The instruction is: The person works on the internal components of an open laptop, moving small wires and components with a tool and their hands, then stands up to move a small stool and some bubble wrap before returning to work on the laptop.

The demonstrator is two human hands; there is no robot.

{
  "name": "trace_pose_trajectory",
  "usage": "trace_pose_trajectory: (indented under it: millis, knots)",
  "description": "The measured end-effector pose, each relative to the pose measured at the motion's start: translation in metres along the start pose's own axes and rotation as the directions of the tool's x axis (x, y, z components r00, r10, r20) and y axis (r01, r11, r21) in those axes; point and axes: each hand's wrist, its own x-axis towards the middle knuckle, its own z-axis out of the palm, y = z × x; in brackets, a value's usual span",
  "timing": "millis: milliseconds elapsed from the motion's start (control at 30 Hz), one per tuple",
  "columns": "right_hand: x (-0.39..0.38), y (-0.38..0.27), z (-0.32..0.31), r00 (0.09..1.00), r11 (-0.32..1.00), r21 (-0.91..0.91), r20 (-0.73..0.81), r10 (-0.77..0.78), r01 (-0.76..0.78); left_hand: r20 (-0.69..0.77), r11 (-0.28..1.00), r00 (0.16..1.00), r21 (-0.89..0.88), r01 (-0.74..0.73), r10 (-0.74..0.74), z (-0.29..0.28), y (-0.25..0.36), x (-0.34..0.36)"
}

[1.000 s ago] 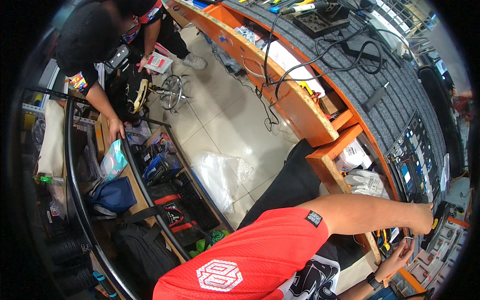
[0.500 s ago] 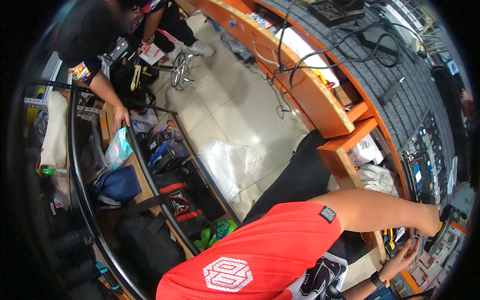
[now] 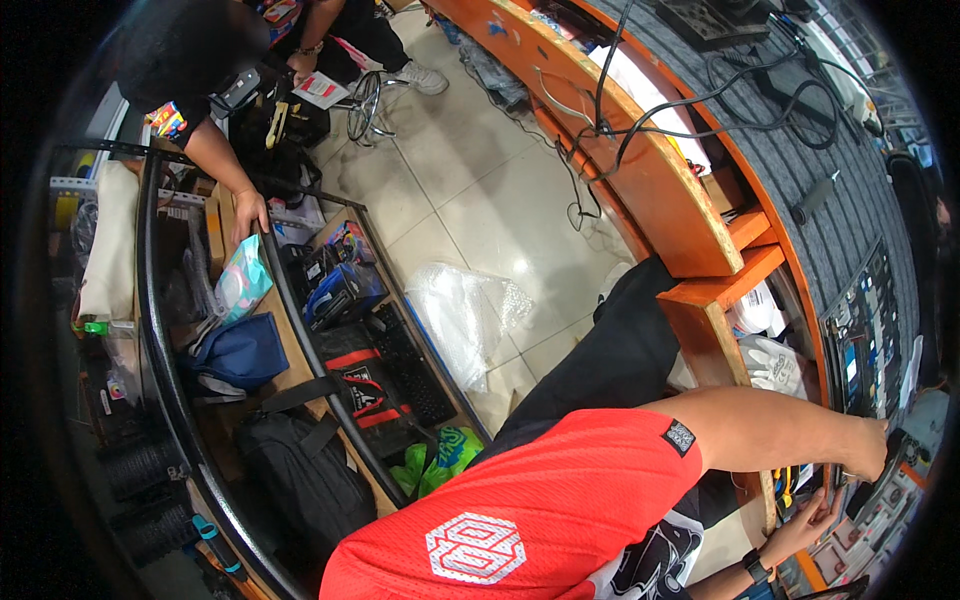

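My left hand (image 3: 866, 448), at the end of the bare arm below a red sleeve, is curled in at the near corner of an opened laptop (image 3: 862, 340). Its fingertips face away, and what they grip is hidden. Just below it, my right hand (image 3: 812, 524), with a dark watch on the wrist, has its fingers drawn together at the bench edge. Something thin and pale seems to lie at those fingertips, too small to name. The laptop's dark inner boards lie bare on a grey ribbed mat (image 3: 740, 130).
A screwdriver-like tool (image 3: 815, 198) and black cables (image 3: 690, 125) lie on the mat. Below the orange bench (image 3: 715, 290) are gloves (image 3: 770, 365). At left, another person's hand (image 3: 250, 212) rests on a shelf rack (image 3: 290, 330) holding bags and boxes. Bubble wrap (image 3: 455, 310) lies on the tiled floor.
The whole view has shifted slightly, so the bench and arms sit further right. My left hand stays by the laptop corner, my right hand just below it. The other person's hand still rests on the rack.
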Motion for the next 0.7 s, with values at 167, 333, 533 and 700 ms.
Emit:
trace_pose_trajectory:
  millis: [167,333,533,700]
  knots:
    - [-0.001,0.005,-0.003,1.0,0.998,-0.056,-0.007,0.021,-0.022,-0.017,1.0,1.0,-0.009,0.009,-0.009,-0.008,0.001,-0.004]
    - [0.002,0.01,-0.003,0.999,0.997,-0.078,-0.02,-0.026,0.024,-0.04,0.998,0.999,-0.059,0.017,-0.019,-0.01,0.001,-0.015]
    - [-0.002,0.009,-0.002,0.999,0.999,-0.028,-0.037,-0.026,0.024,0.005,0.999,1.0,0.035,0.0,0.0,-0.014,0.006,-0.011]
    - [0.002,0.004,-0.003,0.999,0.999,-0.036,0.01,0.038,-0.038,-0.042,0.982,0.985,0.082,0.171,-0.168,-0.033,0.007,-0.027]
